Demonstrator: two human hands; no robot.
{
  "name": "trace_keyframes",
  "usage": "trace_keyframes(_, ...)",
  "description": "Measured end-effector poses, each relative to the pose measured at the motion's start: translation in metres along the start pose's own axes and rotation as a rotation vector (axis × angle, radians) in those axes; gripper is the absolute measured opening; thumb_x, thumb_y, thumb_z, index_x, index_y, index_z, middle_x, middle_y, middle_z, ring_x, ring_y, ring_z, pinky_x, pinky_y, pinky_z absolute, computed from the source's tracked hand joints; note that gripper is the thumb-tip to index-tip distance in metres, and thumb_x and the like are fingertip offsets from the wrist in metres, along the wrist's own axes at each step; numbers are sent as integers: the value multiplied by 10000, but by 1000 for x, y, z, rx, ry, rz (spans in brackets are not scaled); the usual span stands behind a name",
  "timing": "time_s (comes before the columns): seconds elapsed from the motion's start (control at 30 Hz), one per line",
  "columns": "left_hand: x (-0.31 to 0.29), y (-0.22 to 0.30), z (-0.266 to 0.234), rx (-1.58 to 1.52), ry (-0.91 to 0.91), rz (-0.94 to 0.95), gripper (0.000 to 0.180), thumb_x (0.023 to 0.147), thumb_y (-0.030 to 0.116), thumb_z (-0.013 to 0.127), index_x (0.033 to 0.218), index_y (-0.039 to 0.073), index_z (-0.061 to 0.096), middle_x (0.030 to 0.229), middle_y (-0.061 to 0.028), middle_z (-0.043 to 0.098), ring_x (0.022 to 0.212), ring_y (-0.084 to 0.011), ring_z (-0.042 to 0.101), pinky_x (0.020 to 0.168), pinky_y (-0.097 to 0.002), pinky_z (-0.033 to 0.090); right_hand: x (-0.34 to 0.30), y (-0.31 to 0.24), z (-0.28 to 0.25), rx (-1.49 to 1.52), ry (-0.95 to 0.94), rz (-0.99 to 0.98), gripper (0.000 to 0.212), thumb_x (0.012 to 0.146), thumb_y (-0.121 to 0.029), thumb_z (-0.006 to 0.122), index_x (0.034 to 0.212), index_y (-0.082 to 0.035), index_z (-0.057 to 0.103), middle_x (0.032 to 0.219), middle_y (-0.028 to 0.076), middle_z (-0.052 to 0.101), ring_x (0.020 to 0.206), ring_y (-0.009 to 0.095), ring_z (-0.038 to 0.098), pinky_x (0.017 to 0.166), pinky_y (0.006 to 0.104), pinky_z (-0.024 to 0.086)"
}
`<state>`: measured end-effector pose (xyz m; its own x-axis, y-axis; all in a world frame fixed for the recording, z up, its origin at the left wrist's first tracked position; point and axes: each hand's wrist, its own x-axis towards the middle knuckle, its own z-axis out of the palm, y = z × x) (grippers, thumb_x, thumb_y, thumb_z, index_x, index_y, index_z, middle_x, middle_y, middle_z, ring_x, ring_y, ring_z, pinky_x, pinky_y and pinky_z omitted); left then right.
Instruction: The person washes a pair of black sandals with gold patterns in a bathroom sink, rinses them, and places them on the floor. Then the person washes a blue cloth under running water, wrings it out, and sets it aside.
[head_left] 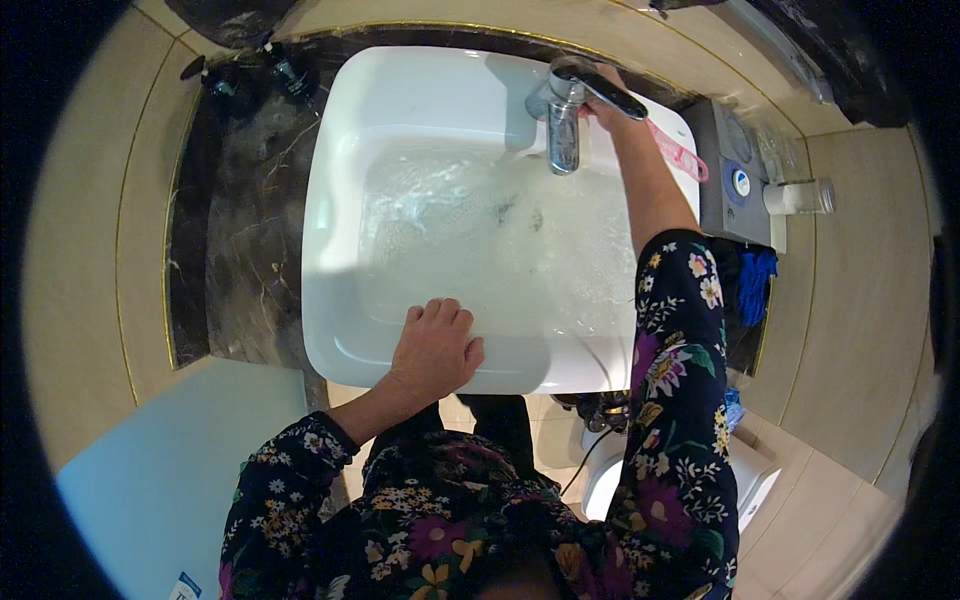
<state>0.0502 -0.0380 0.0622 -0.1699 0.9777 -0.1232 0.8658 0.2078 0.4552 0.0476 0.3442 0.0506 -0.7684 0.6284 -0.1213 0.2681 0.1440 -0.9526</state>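
Observation:
A white washbasin (345, 200) holds cloudy, bubbly water (450, 220) with small dark specks in it. My left hand (437, 345) rests on the basin's front rim, fingers loosely bent toward the water, thumb apart, holding nothing. At the back right, my right hand (612, 122) reaches behind the chrome tap (564, 140). The tap's lever covers most of those fingers, so their grip does not show. Beside that wrist lies a pink handle (683, 158) with a hole in its end, partly hidden by my forearm; whether the hand touches it is unclear.
Two dark pump bottles (288, 75) stand on the dark marble counter (250, 220) at the back left. Right of the basin are a grey box (725, 170), a clear jar (798, 197) and blue cloth (755, 285). A dark cable (585, 462) hangs below the front edge.

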Motion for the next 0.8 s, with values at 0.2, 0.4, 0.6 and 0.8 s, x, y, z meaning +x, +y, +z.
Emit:
trace_keyframes(0.2,0,0,3,-43,-47,-90,284,738,241,532,885,-2,512,949,-162,498,922,-296,476,791,-413,365,26,8,0,230,-193,1,204,806,-191,529,903,-31,611,815,24,597,646,77,522,423,182,372)
trace_keyframes(0.4,2,-1,-1,-14,-32,-156,285,737,233,548,890,-7,533,953,-152,519,936,-280,486,823,-389,360,38,14,-4,59,-328,-295,182,781,-201,536,842,-54,623,665,63,562,482,143,492,364,247,360)
trace_keyframes(0.6,-1,-3,1,17,8,-154,274,726,207,566,901,-1,531,937,-149,527,924,-283,491,805,-393,371,53,4,8,-221,-430,-325,273,872,-254,429,945,-79,625,902,61,622,836,157,555,775,272,419)
trace_keyframes(0.8,-3,-5,2,-24,57,-113,265,721,185,571,907,3,522,943,-148,528,919,-279,494,781,-387,373,49,-3,8,-215,-434,-308,261,864,-230,462,902,-36,633,887,58,620,838,146,547,779,261,414)
